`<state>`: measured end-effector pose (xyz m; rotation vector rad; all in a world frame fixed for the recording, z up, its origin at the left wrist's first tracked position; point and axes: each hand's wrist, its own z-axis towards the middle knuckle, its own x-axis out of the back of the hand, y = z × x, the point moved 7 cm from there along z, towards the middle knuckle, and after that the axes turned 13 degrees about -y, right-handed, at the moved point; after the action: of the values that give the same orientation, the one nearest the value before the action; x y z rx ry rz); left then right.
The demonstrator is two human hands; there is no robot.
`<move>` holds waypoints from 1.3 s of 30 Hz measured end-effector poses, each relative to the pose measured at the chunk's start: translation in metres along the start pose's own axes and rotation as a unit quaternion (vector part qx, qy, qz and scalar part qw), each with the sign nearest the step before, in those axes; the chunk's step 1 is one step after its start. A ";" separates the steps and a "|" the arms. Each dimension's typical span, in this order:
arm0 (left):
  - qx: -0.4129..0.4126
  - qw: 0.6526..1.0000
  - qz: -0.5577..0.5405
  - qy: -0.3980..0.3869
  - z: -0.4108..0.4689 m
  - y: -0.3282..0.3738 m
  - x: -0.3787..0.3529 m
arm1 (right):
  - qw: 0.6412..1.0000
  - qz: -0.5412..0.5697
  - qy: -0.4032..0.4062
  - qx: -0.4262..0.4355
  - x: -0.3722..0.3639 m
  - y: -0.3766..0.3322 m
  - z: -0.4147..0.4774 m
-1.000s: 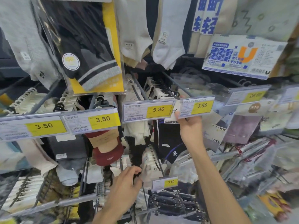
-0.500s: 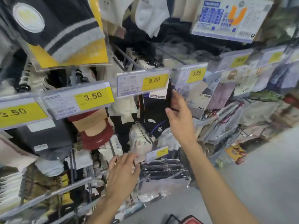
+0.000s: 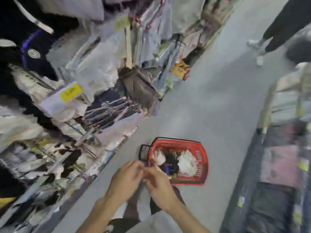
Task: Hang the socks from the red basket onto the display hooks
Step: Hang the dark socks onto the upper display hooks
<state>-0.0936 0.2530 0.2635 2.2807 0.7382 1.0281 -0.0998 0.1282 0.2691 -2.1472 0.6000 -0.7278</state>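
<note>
Red basket (image 3: 200, 157) of socks (image 3: 186, 163) on the floor (image 3: 210, 106); left hand (image 3: 125, 178) and right hand (image 3: 159, 187) meet beside it, and the blur hides whether their fingers (image 3: 133, 166) grasp anything.

A single camera, worn on the person's head, looks steeply down and forward along a shop aisle. Its wide-angle lens bends the edges, so the sock rack (image 3: 67, 98) on the left leans inward and the shelving (image 3: 282, 148) on the right curves away. The grey floor (image 3: 210, 98) runs up the middle of the frame. The left hand (image 3: 125, 179) and right hand (image 3: 159, 185) sit close under the lens at bottom centre, forearms entering from the lower edge. The red basket (image 3: 200, 157) lies on the floor just beyond them, farther from the camera. The whole frame is smeared, probably by head motion, so fine detail is lost.
</note>
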 end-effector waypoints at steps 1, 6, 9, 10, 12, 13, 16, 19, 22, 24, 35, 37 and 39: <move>0.005 0.999 0.009 -0.034 0.008 -0.001 -0.024 | 1.000 0.003 -0.003 -0.021 0.001 0.022 -0.007; 0.021 0.984 0.037 -0.170 0.055 0.010 -0.121 | 0.992 0.046 0.014 -0.119 0.026 0.120 -0.039; 0.051 0.972 0.071 -0.219 0.091 0.008 -0.169 | 0.977 0.084 0.044 -0.193 0.048 0.187 -0.055; 0.063 0.968 0.073 -0.233 0.106 0.005 -0.184 | 0.972 0.098 0.047 -0.210 0.054 0.210 -0.057; 0.089 0.962 0.054 -0.253 0.141 -0.002 -0.218 | 0.964 0.111 0.044 -0.239 0.065 0.257 -0.056; 0.100 0.960 0.037 -0.258 0.158 -0.006 -0.233 | 0.961 0.106 0.039 -0.253 0.071 0.279 -0.052; 0.137 0.956 -0.019 -0.260 0.213 -0.022 -0.278 | 0.959 0.072 0.012 -0.273 0.093 0.348 -0.030; 0.168 0.950 -0.066 -0.256 0.272 -0.041 -0.322 | 0.966 0.040 0.003 -0.256 0.118 0.414 0.006; 0.198 0.951 -0.102 -0.216 0.335 -0.070 -0.353 | 0.966 0.005 0.000 -0.259 0.134 0.482 0.054; 0.214 0.952 -0.116 -0.188 0.375 -0.094 -0.372 | 0.964 0.012 0.013 -0.266 0.138 0.523 0.089; 0.276 0.907 -0.290 -0.128 0.514 -0.179 -0.444 | 0.937 0.017 0.107 -0.332 0.078 0.628 0.261; 0.293 0.871 -0.382 -0.099 0.518 -0.185 -0.448 | 0.918 -0.031 0.102 -0.383 0.074 0.636 0.273; 0.302 0.835 -0.454 -0.081 0.520 -0.192 -0.449 | 0.906 -0.091 0.078 -0.407 0.074 0.641 0.286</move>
<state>0.0132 -0.0302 -0.3822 1.9728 2.0108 0.1341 0.0317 -0.1456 -0.3677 -2.9630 0.9108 -0.8501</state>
